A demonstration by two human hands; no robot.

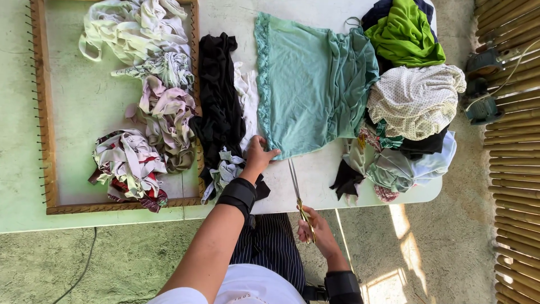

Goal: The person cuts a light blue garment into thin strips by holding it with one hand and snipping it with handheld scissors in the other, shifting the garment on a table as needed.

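Hands: left (257,155) pressing one teal garment (315,84) | right (318,228) gripping one pair of scissors (298,194) | one wooden frame (48,112)

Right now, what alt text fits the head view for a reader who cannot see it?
A person's left hand presses the edge of a teal garment on a white table, while the right hand points scissors at it. Cloth strips fill a wooden frame on one side, heaped clothes the other.
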